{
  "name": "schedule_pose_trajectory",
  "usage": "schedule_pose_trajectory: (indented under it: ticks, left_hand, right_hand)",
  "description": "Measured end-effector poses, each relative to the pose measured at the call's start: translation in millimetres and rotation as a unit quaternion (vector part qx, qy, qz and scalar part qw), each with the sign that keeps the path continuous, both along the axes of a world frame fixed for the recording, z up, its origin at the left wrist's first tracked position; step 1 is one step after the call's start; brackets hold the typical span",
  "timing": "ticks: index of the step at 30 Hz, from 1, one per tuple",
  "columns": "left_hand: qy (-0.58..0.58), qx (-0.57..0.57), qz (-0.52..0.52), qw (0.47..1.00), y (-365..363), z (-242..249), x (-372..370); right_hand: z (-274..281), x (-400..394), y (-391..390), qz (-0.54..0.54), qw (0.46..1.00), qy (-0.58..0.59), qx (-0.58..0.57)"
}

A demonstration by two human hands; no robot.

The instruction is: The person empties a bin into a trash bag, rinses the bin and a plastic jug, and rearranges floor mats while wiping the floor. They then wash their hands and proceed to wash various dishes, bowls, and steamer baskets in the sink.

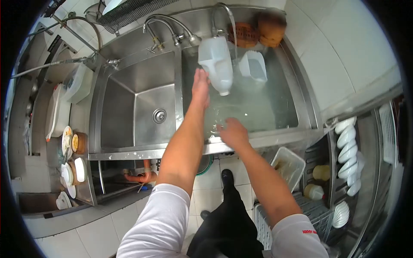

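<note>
A translucent white plastic jug (217, 64) lies over the water in the right sink basin (279, 103), its neck pointing toward me. My left hand (201, 88) is right at the jug's left side, fingers stretched out and pointing away from me. Close to the basin's front rim is my right hand (234, 133), its fingers apart and holding nothing visible, with splashes beside the fingertips. To the right of the jug, a cut white plastic container (253, 66) sits in the cloudy water. A stream runs from the tap (221, 6) between the two.
The left basin (120, 107) has a drain. Brown baskets (244, 34) stand at the back right corner. Bowls and small dishes (67, 174) sit on the left counter. Below right are a clear plastic tub (288, 165), a grey crate (314, 210) and stacked white dishes (348, 157).
</note>
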State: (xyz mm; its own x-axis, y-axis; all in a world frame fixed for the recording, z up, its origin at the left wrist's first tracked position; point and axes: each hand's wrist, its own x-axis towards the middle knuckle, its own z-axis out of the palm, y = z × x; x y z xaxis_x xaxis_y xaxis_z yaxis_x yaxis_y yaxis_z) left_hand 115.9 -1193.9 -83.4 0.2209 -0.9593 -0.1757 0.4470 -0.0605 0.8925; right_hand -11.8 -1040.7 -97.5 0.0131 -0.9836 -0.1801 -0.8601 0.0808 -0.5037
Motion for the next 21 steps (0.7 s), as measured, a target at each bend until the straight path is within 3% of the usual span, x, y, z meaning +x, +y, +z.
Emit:
schedule_pose_trajectory:
  ticks: [2,5,6,7,8,9,10,11,13,15,16,17,19,21]
  left_hand:
    - [-0.048,0.097,-0.001,0.994,19,-7,16]
    - [0.086,0.039,0.035,0.995,39,3,50]
    - [0.098,0.042,0.071,0.992,43,7,65]
    - [0.112,0.044,0.108,0.987,49,9,83]
    - [0.127,0.046,0.15,0.98,53,10,101]
    - [0.131,0.066,0.164,0.975,52,3,122]
    - [0.135,0.086,0.18,0.971,50,-12,145]
    - [0.143,0.107,0.195,0.964,50,-30,165]
    - [0.161,0.173,0.142,0.961,44,-49,183]
    - [0.172,0.238,0.115,0.949,31,-50,185]
    - [0.153,0.181,0.117,0.964,11,-104,207]
    - [-0.012,0.186,0.088,0.979,1,-120,215]
    - [-0.332,0.19,0.025,0.924,-12,-130,225]
    - [-0.482,0.216,0.0,0.849,-11,-101,216]
  right_hand:
    - [-77,-25,-38,-0.134,0.99,0.003,-0.036]
    - [-179,-116,-99,-0.227,0.966,0.015,0.119]
    - [-201,-139,-105,-0.237,0.953,-0.023,0.186]
    - [-192,-130,-107,-0.291,0.924,-0.143,0.203]
    - [-183,-122,-108,-0.349,0.877,-0.253,0.213]
    - [-162,-99,-112,-0.355,0.789,-0.422,0.272]
    - [-133,-75,-115,-0.369,0.668,-0.549,0.341]
    - [-131,-62,-121,-0.271,0.567,-0.625,0.464]
    - [-53,22,-132,-0.077,0.413,-0.761,0.495]
    - [-19,108,-151,-0.029,0.478,-0.73,0.487]
    - [11,142,-153,0.014,0.519,-0.712,0.473]
    - [38,171,-150,0.058,0.557,-0.692,0.455]
    - [45,222,-137,0.022,0.794,-0.532,0.294]
    - [54,241,-106,0.085,0.872,-0.435,0.208]
